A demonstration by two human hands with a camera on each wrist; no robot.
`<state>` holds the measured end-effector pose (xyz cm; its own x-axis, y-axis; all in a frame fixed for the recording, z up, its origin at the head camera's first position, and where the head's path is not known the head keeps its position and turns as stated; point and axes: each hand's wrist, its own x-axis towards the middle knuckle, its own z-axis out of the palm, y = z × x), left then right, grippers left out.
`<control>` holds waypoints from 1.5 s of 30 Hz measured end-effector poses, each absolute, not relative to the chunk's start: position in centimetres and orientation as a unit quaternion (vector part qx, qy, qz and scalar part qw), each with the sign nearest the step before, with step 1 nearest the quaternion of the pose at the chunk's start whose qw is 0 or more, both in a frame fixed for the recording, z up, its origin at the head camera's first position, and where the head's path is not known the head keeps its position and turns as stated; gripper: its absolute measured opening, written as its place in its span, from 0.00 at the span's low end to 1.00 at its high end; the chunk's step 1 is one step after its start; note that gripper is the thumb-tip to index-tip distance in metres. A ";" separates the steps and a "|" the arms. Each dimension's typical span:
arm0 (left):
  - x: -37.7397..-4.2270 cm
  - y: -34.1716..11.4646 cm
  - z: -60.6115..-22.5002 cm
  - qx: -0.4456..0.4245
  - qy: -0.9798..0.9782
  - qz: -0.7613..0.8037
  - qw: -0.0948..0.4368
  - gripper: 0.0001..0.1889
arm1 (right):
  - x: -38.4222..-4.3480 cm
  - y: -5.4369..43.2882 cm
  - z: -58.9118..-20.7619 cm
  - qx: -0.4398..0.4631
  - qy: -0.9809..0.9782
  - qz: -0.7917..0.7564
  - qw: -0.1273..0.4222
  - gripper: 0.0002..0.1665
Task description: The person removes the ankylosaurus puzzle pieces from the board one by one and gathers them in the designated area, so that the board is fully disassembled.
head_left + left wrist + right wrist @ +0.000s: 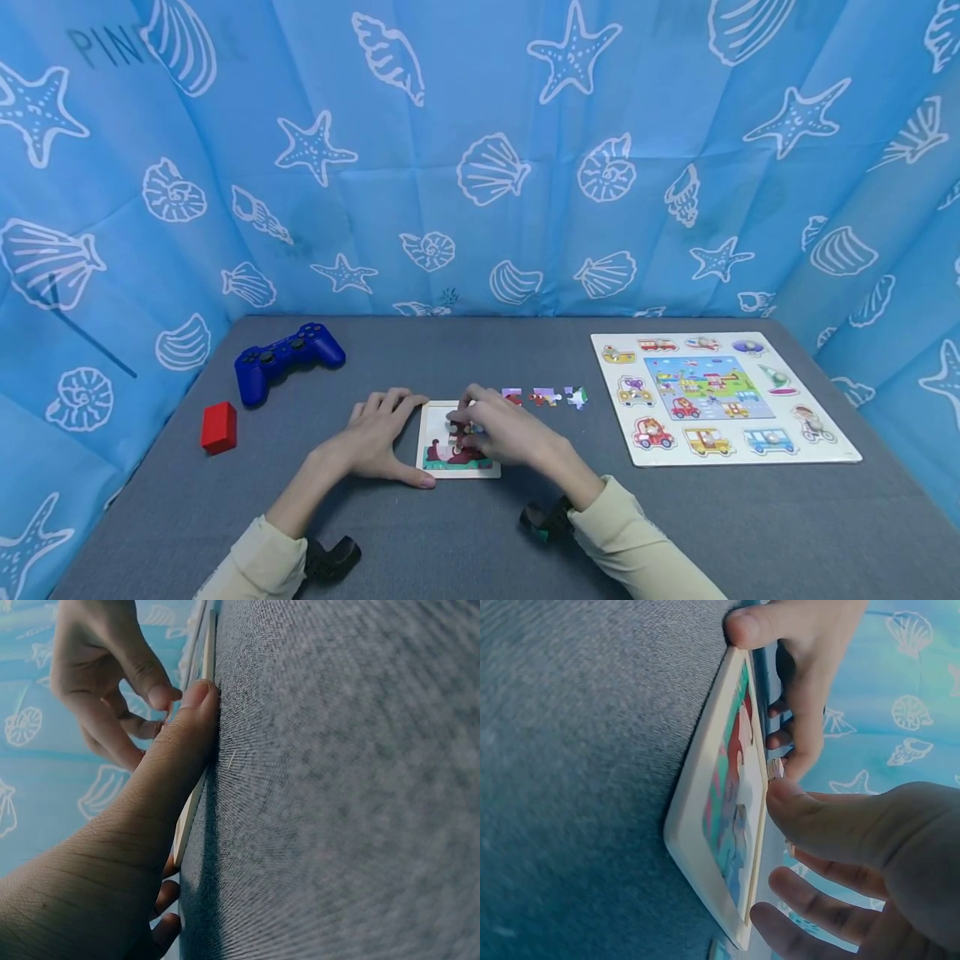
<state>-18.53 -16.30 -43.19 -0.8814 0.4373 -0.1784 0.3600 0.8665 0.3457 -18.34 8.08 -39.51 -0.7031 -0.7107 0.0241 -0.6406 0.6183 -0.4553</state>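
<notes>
A small jigsaw board [459, 473] with a pale wooden frame lies flat on the table; brown and green picture parts fill its lower portion. My left hand [378, 442] rests at the board's left side with fingers spread, the thumb against the near corner and the index finger by the far one. Above the board, my right hand [506, 425] pinches a puzzle piece [775, 766] between thumb and fingers. That piece is largely hidden by the fingertips. Several loose puzzle pieces [545, 397] lie in a row beyond the right hand.
At the right lies a large white vehicle puzzle board [720, 457]. A blue game controller [288, 358] and a red block [219, 427] are at the left. Behind the grey table [450, 550] hangs a blue curtain [480, 100] with shell patterns.
</notes>
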 end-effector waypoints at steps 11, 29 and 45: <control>-18.5 -16.2 -43.1 0.205 0.959 0.151 0.126 0.62 | -18.3 9.4 -38.7 -0.380 0.899 -0.207 0.071 0.18; -18.6 -16.2 -43.0 0.200 0.960 0.145 0.128 0.63 | -18.8 14.2 -38.8 -0.364 0.907 -0.195 0.078 0.21; -18.6 -16.2 -43.2 0.201 0.960 0.147 0.125 0.63 | -19.0 17.5 -39.1 -0.334 0.915 -0.193 0.116 0.23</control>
